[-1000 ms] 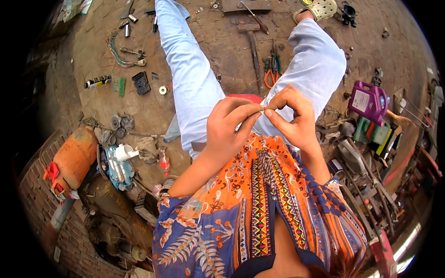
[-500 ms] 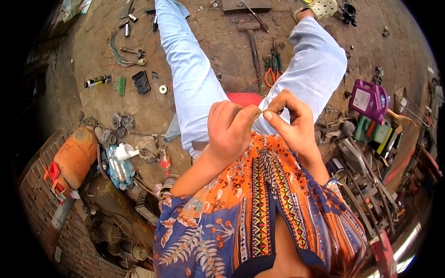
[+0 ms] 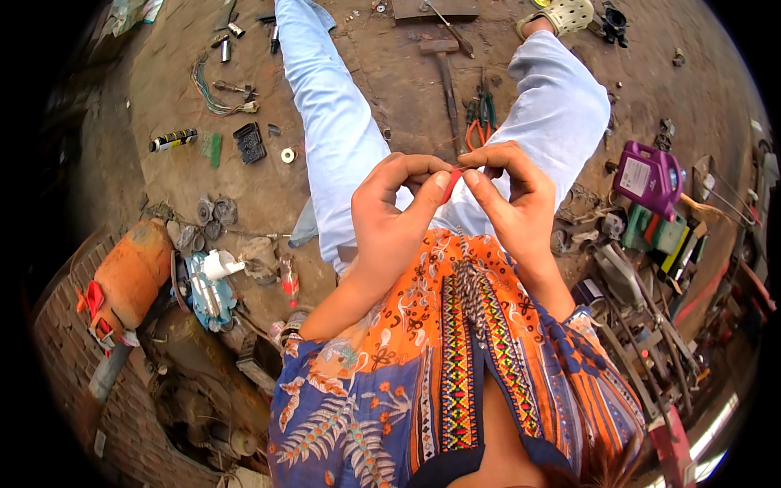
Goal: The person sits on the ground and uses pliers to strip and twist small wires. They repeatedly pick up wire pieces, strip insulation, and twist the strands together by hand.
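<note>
Bright even daylight, soft shadows w/ no hard edges, sharp focus in centre, strong fisheye bending toward rim, black vignette corners, glare strip lower right

red piece (image 3: 450, 185): only a short sliver showed between the thumbs of the left hand (image 3: 390, 213) and right hand (image 3: 514, 203) — its kind could not be told, the rest lay behind the fingers.
hammer (image 3: 445, 65): at 12 o'clock, the handle's lower end ran into clutter near the pliers (image 3: 481, 114).
sandal (image 3: 568, 14): at 1 o'clock, cut off by the top edge.
tools on the ground (image 3: 651, 325): at 4 o'clock — smeared by the bent rim, too tangled to tell apart.
orange cylinder (image 3: 130, 276): at 8 o'clock, its lower end was hidden under a red strap.
</note>
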Tool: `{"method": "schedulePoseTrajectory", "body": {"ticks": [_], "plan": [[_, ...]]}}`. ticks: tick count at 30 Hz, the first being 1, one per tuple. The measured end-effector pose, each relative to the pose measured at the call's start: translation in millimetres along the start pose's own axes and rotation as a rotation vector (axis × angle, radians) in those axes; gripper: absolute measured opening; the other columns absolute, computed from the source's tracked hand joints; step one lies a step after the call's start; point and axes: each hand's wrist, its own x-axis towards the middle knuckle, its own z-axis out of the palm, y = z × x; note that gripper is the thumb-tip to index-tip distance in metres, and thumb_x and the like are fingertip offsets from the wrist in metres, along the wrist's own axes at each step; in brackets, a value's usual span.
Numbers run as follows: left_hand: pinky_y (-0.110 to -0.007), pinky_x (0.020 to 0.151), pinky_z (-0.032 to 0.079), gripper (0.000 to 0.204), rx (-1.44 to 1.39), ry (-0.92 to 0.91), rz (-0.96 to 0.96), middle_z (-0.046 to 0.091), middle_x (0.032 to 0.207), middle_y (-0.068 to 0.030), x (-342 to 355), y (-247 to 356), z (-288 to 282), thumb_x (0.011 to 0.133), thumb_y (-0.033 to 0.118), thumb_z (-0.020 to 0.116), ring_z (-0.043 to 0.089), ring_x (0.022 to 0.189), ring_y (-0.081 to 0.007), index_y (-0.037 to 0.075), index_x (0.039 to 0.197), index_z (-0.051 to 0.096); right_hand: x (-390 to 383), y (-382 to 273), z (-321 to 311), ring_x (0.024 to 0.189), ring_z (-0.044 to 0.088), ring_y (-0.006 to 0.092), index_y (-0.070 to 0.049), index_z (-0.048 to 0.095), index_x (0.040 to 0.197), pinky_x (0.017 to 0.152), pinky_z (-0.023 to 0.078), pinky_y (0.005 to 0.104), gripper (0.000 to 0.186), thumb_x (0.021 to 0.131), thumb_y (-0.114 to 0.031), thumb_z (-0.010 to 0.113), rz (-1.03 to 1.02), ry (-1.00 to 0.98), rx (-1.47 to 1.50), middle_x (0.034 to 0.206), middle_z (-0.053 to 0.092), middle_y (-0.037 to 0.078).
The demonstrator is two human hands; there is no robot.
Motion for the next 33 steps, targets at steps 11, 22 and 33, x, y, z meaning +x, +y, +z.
{"method": "schedulePoseTrajectory", "body": {"ticks": [11,22,33], "plan": [[-0.025,0.057,0.042,0.006,0.204,-0.096,0.065,0.056,0.069,-0.0048,2.5,8.5,1.1,0.079,0.004,0.064,0.053,0.06,-0.0107,-0.001,0.082,0.063,1.3,1.3,-1.5,0.072,0.051,0.0111,-0.002,0.061,0.078,0.065,0.04,0.0249,0.006,0.075,-0.004,0.066,0.013,-0.032,0.06,0.074,0.059,0.002],[-0.023,0.059,0.04,0.008,-0.048,-0.107,-0.142,0.057,0.072,-0.0013,-1.1,14.9,2.8,0.082,0.006,0.063,0.05,0.064,-0.0073,-0.001,0.083,0.061,10.7,4.6,-21.4,0.078,0.052,0.0075,0.001,0.059,0.088,0.072,0.041,0.0211,0.007,0.085,-0.005,0.061,0.086,0.405,0.685,0.084,0.059,0.003],[-0.022,0.059,0.041,0.006,0.186,-0.037,0.116,0.058,0.075,-0.0028,2.3,13.6,4.3,0.079,0.0,0.064,0.05,0.064,-0.008,-0.001,0.084,0.061,-0.8,0.7,-1.9,0.07,0.052,0.0108,-0.003,0.067,0.087,0.066,0.042,0.024,0.012,0.076,-0.005,0.066,0.0,0.101,0.022,0.079,0.064,0.003]]}}
